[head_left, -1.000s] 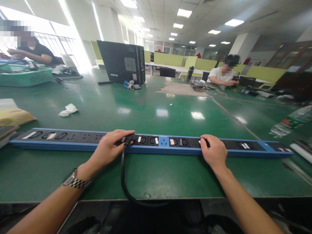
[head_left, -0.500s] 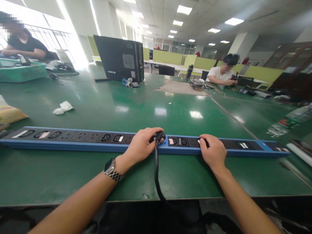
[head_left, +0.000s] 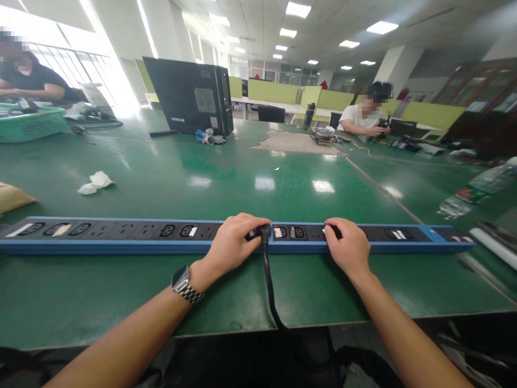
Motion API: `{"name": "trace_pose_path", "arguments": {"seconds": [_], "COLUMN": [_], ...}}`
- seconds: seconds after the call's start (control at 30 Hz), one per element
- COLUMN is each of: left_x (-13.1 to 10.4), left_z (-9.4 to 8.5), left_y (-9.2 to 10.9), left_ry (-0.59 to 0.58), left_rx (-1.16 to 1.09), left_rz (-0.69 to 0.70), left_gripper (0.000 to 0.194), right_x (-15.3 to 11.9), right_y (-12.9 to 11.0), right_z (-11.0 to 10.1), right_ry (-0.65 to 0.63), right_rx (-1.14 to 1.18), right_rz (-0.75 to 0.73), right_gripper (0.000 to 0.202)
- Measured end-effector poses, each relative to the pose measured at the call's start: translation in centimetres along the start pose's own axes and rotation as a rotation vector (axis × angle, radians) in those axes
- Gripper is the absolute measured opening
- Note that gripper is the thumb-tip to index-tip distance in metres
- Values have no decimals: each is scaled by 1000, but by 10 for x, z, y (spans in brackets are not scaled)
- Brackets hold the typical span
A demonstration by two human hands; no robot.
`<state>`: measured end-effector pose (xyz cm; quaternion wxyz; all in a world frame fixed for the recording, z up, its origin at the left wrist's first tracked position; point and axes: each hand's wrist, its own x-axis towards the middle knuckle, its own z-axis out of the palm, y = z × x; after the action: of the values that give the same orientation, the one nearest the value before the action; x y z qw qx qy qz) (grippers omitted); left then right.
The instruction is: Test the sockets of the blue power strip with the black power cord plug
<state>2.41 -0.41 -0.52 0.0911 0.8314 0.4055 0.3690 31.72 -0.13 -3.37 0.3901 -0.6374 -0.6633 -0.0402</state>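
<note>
A long blue power strip (head_left: 299, 247) with black sockets lies across the bench in front of me. My left hand (head_left: 238, 237), with a watch on its wrist, is closed around a black power plug (head_left: 265, 233) at the middle of the strip. The plug sits against the strip; how deep it is in the socket is hidden. From it a thick black cable (head_left: 270, 291) hangs over the bench's near edge. Farther right, my right hand (head_left: 348, 242) grips the strip, thumb on the near side and fingers curled over the far side.
On the green bench (head_left: 226, 188) stand a black computer case (head_left: 186, 97) and a pair of gloves (head_left: 210, 137). Crumpled tissue (head_left: 96, 182) and a green basket (head_left: 34, 126) are left, a plastic bottle (head_left: 476, 188) right. Two people sit beyond, one on each side.
The plug has turned straighter and lower against the strip, and its cable has swung to the right. My right hand keeps its grip. The view has shifted slightly.
</note>
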Motion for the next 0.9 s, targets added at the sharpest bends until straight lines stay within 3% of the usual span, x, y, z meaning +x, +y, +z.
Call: {"name": "trace_pose_path", "arguments": {"seconds": [0.13, 0.2, 0.3, 0.37, 0.47, 0.6, 0.67, 0.9], "left_x": [17, 30, 46, 51, 48, 34, 26, 18], "left_z": [-5, -1, 12, 21, 25, 19, 16, 18], "left_y": [24, 42, 61, 64, 51, 24, 16, 12], "left_ry": [275, 281, 188, 130, -5, -121, -152, -231], "left_rx": [-131, -125, -59, -33, 30, 191, 231, 275], "left_rz": [12, 71, 121, 103, 48, -40, -48, -65], "left_gripper": [38, 49, 56, 61, 68, 54, 50, 44], "right_x": [16, 22, 26, 29, 34, 40, 40, 33], "right_y": [-27, -54, -93, -104, -91, -58, -50, -57], "right_z": [-23, -41, -64, -70, -67, -53, -48, -33], "right_ry": [-84, -228, -456, -484, -496, -586, -558, -445], "right_rx": [403, 543, 378, 139, -71, -132, -164, -379], "right_rz": [222, 208, 58, -27, -31, 11, 1, -137], "right_gripper": [34, 42, 43, 35, 30, 30, 29, 23]}}
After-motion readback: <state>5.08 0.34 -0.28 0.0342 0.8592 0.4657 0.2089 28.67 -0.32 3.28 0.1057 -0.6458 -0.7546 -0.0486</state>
